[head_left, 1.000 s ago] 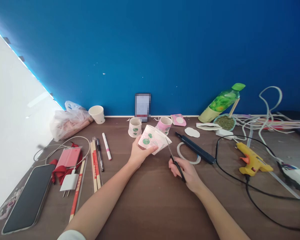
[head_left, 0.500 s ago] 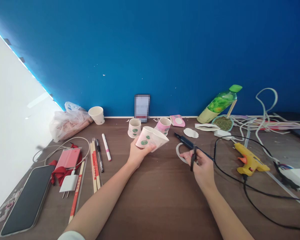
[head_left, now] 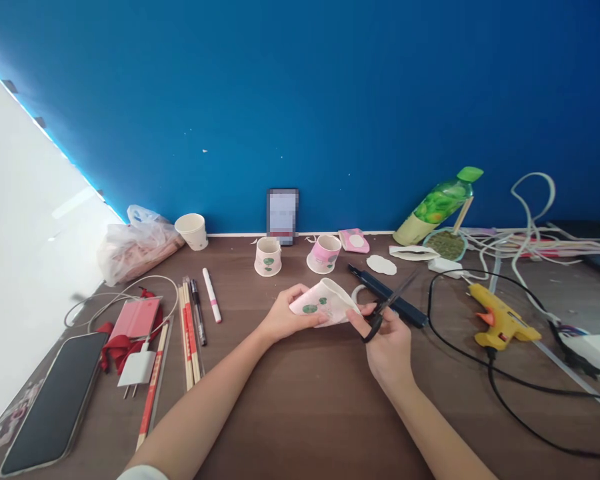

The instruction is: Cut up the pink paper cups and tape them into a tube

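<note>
Left hand: grips paper cup, seemingly for steadiness.
Right hand: holds scissors right of cup, blades pointing away, perhaps sparing it.

A deep blue wall fills the upper background, darkening toward the right and marked by a few pale chips. A thin whitish strip runs along its foot, behind a dark brown wood-grain tabletop. At left, past a slanting edge with small dark tabs, lies a bright white surface, floor or wall unclear, with glints of light.
</note>
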The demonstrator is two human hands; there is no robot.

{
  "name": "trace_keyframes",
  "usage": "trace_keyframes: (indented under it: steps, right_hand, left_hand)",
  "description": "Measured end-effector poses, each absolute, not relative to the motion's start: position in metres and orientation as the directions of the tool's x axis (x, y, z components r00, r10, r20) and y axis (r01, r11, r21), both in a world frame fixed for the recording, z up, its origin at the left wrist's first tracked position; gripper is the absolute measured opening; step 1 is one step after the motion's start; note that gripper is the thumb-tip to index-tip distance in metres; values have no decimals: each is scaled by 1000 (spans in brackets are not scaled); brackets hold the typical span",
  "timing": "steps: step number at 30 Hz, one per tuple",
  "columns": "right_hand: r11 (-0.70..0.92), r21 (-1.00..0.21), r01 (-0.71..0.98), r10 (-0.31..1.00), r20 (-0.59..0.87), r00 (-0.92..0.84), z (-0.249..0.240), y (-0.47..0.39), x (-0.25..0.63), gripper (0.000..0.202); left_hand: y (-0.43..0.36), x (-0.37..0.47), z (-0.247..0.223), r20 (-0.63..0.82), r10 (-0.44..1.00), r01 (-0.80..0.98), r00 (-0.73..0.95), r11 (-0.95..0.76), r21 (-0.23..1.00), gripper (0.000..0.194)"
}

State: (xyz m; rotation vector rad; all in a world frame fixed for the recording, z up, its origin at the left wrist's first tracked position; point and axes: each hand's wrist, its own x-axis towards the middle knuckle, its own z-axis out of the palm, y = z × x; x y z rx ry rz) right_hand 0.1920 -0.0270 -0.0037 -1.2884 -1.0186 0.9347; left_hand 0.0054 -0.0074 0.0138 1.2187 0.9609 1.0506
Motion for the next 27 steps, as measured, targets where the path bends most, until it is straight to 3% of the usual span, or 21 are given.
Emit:
trace_keyframes:
  steps: [4,7,12,17,23,27]
  right_hand:
    - [-7,-989,145,979,22,204,8,-24,194,36]
    - [-20,-984,179,989,6,145,14,-24,192,36]
    - [-10,-1000,26,975,-4,222,6,-24,190,36]
    - [-10,-990,-143,980,-38,193,1,-23,187,37]
    - [5,-983,-183,972,-38,230,2,-25,186,39]
    - [20,-994,-104,971,-5,237,0,-28,186,37]
  left_hand:
    - [-7,7,15,-19,964,-304,267,103,947,43]
    - [-6,7,15,-55,976,-303,212,119,946,40]
    - [-7,8,13,-72,980,-275,186,123,954,40]
    - [-6,9,10,-99,971,-287,216,160,945,45]
    - [-6,8,8,-88,969,-282,231,153,947,41]
    - [-7,9,10,-50,971,-227,233,104,968,40]
